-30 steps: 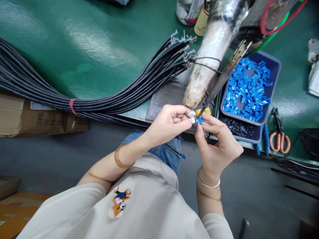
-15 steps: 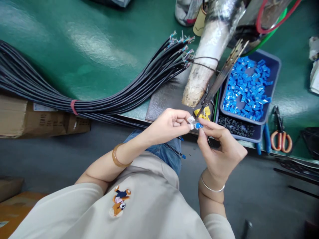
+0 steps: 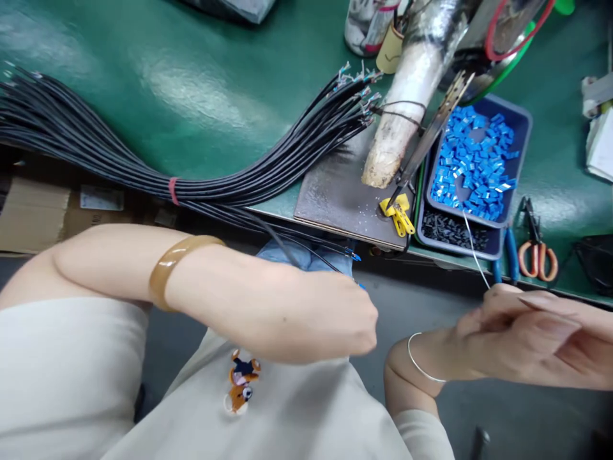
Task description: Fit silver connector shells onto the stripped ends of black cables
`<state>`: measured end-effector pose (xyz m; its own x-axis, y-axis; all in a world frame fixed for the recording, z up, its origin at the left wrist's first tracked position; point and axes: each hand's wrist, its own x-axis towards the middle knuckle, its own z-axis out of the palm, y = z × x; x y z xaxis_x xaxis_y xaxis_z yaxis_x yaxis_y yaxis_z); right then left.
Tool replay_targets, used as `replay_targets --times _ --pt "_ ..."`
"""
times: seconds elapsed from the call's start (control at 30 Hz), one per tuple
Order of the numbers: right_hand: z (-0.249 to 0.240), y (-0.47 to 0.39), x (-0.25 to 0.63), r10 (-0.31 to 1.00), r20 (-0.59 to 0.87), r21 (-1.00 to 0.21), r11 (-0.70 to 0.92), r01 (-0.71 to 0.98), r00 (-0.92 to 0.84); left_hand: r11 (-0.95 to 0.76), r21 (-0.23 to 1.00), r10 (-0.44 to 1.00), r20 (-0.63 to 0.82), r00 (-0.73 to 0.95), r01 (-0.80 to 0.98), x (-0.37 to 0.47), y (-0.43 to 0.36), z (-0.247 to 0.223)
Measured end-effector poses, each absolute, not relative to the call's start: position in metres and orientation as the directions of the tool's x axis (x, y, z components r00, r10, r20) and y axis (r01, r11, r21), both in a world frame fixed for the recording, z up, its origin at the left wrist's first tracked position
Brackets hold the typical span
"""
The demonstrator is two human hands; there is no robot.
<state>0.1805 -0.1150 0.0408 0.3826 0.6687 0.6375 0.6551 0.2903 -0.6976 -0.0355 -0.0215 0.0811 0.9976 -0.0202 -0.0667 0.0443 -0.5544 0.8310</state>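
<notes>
My left hand (image 3: pixel 330 316) is raised close to the camera, back upward, its fingers curled out of sight beneath it. A black cable (image 3: pixel 282 246) passes behind it, and blue-ended cables (image 3: pixel 353 255) hang just beyond, at the bench edge. My right hand (image 3: pixel 498 345) is far to the right, fingers bent and partly cut off by the frame. From its knuckles a thin white strand (image 3: pixel 474 249) runs up across a tray; whether the fingers grip the strand is unclear. Yellow clips (image 3: pixel 400 214) lie on a dark board (image 3: pixel 345 198) beyond both hands.
A black cable bundle (image 3: pixel 230 188) with bared ends lies along the green bench (image 3: pixel 215 51). Blue pieces (image 3: pixel 474 163) fill the upper tray (image 3: pixel 524 140), black ones (image 3: pixel 443 230) the lower. Orange-handled cutters (image 3: pixel 539 259) lie to the right. A wrapped white tube (image 3: pixel 397 115) overhangs the board.
Both hands have come apart from the blue and white pieces they held together. My left hand has moved nearer the camera and turned over; my right hand has swung out to the right.
</notes>
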Motion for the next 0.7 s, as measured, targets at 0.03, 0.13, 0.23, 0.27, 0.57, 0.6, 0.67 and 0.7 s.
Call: replay_targets --times 0.03,0.13,0.23,0.27,0.57,0.6,0.67,0.7 --pt "0.038 -0.115 0.176 0.566 0.718 -0.646 0.327 0.69 0.405 -0.484 0.875 -0.082 -0.035 0.996 -0.009 -0.037 -0.026 0.08" --pt "0.029 -0.114 0.162 0.486 0.792 -0.551 0.313 0.773 0.368 -0.035 0.994 0.258 -0.094 0.962 0.106 -0.042 -0.031 0.052" --pt "0.024 -0.113 0.155 0.633 0.697 -0.568 0.199 0.799 0.338 0.474 0.88 0.639 -0.313 0.703 -0.039 -0.045 -0.029 0.012" --pt "0.024 -0.113 0.153 0.683 0.65 -0.583 0.164 0.796 0.335 0.51 0.851 0.691 -0.32 0.648 -0.123 -0.045 -0.03 0.001" --pt "0.013 -0.086 0.142 0.873 0.463 -0.52 0.13 0.845 0.151 0.375 0.91 0.782 -0.208 0.588 -0.176 -0.024 -0.031 -0.011" --pt "0.011 -0.083 0.142 0.885 0.436 -0.548 0.115 0.829 0.165 0.359 0.917 0.782 -0.194 0.592 -0.174 -0.021 -0.03 -0.011" --pt "0.006 -0.081 0.144 0.902 0.371 -0.645 0.081 0.76 0.219 0.333 0.924 0.794 -0.168 0.584 -0.186 -0.017 -0.029 -0.011" --pt "0.003 -0.08 0.146 0.911 0.333 -0.7 0.065 0.711 0.244 0.318 0.928 0.805 -0.155 0.572 -0.196 -0.016 -0.028 -0.011"
